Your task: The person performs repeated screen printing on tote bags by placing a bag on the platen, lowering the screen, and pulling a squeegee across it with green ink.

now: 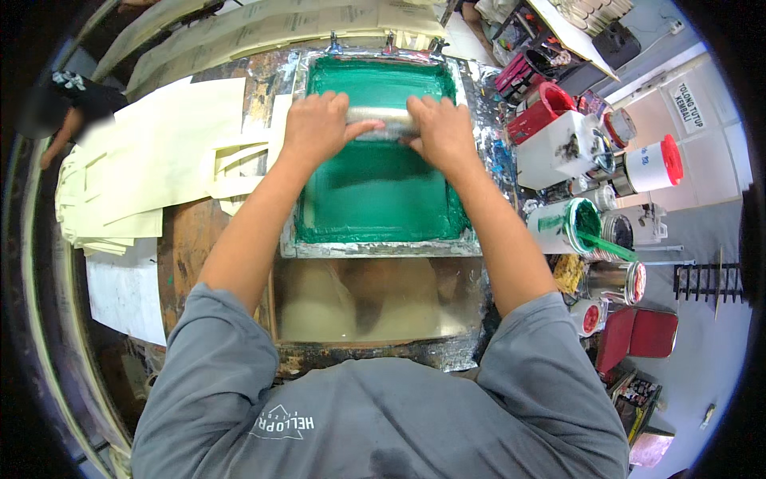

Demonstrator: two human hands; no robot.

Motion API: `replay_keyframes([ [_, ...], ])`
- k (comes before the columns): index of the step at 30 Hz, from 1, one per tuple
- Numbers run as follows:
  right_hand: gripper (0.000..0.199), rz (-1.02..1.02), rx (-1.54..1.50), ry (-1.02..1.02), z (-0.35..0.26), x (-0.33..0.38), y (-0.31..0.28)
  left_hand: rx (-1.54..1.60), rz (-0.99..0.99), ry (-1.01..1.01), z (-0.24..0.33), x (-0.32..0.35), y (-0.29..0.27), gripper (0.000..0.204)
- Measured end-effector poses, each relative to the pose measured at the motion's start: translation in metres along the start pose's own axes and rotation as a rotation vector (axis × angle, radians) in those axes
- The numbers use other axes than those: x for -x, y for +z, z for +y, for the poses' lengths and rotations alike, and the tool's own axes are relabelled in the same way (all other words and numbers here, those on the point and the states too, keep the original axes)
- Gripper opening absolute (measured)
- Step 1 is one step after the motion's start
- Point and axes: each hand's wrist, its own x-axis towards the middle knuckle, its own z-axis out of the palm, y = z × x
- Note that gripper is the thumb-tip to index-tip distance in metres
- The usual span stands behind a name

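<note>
A screen-printing frame (383,250) lies flat on the worktable, its mesh (375,195) coated with green ink. Across the upper part of the mesh rests a pale squeegee (381,120), held crosswise. My left hand (319,126) grips its left end, fingers over the top and thumb along the near side. At the other end my right hand (443,132) is closed on the same squeegee. The blade's lower edge is hard to make out. Clamps (389,44) sit at the frame's far edge.
Cream fabric bags (179,152) lie stacked at the left, with a person (92,104) beyond them. A tub of green ink (558,227), a white jug (558,152) and several cans line the right side. A glossy panel (367,303) lies nearer me. A red chair (653,331) stands at right.
</note>
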Motion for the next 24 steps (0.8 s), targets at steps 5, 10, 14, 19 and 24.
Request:
replay_keyframes([
  [5,0.053,-0.045,-0.059,-0.018,-0.045,0.089,-0.037,0.121,-0.14,-0.016,0.044,0.076,-0.067,0.071],
  [10,0.059,-0.163,-0.084,0.01,-0.048,0.09,-0.045,0.128,-0.16,-0.069,0.051,0.08,-0.084,0.068],
  [14,0.059,-0.159,-0.051,-0.002,-0.045,0.093,-0.04,0.277,-0.159,-0.121,0.051,0.086,-0.101,0.081],
  [19,0.051,-0.044,-0.079,0.041,-0.083,0.147,-0.06,0.193,-0.02,-0.381,0.043,0.205,-0.127,0.11],
  [24,0.056,0.019,-0.13,0.071,-0.085,0.144,-0.071,0.093,-0.131,-0.342,0.022,0.233,-0.107,0.096],
])
